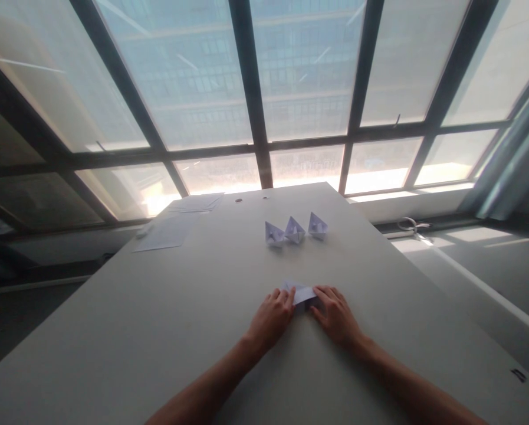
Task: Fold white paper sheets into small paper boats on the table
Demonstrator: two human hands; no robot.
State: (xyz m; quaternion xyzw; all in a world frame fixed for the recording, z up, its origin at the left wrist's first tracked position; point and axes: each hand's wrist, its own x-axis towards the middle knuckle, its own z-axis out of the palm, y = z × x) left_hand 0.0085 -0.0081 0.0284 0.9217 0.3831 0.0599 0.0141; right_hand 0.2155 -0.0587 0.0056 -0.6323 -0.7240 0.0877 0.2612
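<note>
Both hands, left and right, press flat the folded paper mid-table.

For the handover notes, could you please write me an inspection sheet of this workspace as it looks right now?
Surface: pale table, lit from the windows.
Job's things: folded paper piece lying flat under the fingertips of both hands; three folded paper boats in a row farther back.
Clutter: loose paper sheets at the far left corner; two small round things near the far edge, too small to tell.
Hands: left hand and right hand press on the paper piece, fingers extended.
Cables: nothing seen on the table.
Surroundings: large window with dark frames; curtain at right.
</note>
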